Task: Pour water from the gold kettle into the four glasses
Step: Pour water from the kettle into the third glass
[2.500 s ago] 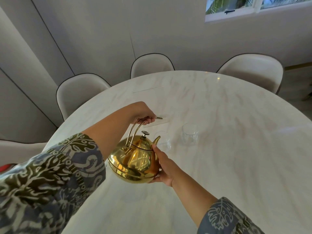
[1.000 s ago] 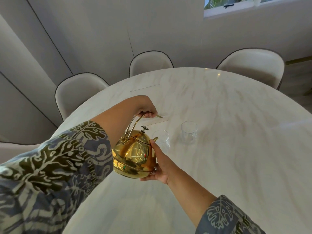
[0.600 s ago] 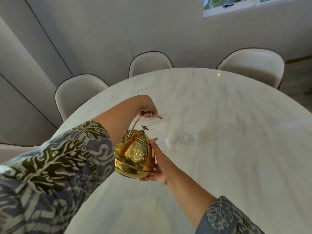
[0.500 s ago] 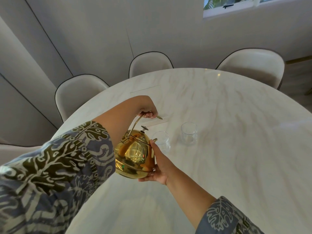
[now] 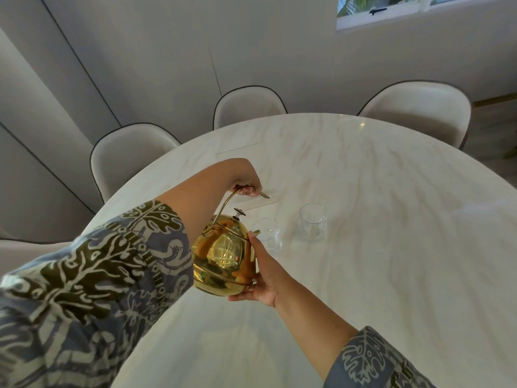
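The gold kettle [image 5: 223, 256] hangs above the white marble table [image 5: 377, 247], tipped forward. My left hand [image 5: 247, 183] is closed around the top of its curved handle. My right hand [image 5: 263, 273] cups the kettle's right side and bottom. Its spout [image 5: 256, 233] sits right at the near rim of a clear glass [image 5: 266, 233]. A second clear glass [image 5: 313, 222] stands apart to the right. Whether water is flowing I cannot tell. Only two glasses show; my left arm hides the table to the left.
Three white chairs with dark piping [image 5: 131, 152] [image 5: 249, 106] [image 5: 419, 107] ring the far edge of the table. A thin flat sheet [image 5: 260, 204] lies just beyond the kettle. A window [image 5: 391, 9] is high on the back wall.
The kettle has risen slightly and tipped further forward, bringing its spout to the nearer glass. Both hands keep the same hold. The glasses have not moved.
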Action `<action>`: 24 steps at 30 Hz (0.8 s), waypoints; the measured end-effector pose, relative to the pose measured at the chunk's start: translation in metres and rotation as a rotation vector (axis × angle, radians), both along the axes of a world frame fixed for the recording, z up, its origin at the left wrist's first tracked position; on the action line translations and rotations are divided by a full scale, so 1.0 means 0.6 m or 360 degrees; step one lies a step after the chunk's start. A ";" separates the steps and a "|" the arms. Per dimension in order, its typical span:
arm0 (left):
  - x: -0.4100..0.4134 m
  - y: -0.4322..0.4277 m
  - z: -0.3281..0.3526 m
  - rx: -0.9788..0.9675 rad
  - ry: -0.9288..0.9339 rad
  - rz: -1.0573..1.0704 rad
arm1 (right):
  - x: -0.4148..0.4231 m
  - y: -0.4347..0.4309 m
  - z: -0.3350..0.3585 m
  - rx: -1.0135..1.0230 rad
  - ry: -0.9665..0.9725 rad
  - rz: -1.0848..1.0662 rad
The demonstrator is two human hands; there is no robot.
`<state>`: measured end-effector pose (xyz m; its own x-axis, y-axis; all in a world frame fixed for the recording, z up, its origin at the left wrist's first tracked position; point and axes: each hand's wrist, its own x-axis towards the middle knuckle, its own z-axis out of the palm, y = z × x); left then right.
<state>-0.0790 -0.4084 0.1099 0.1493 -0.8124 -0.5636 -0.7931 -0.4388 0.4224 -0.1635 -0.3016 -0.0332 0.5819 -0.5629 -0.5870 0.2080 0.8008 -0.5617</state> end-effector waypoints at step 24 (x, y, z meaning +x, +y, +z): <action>0.043 0.084 -0.016 -0.0300 0.0316 0.0246 | -0.011 0.014 -0.025 -0.0233 0.0320 0.0037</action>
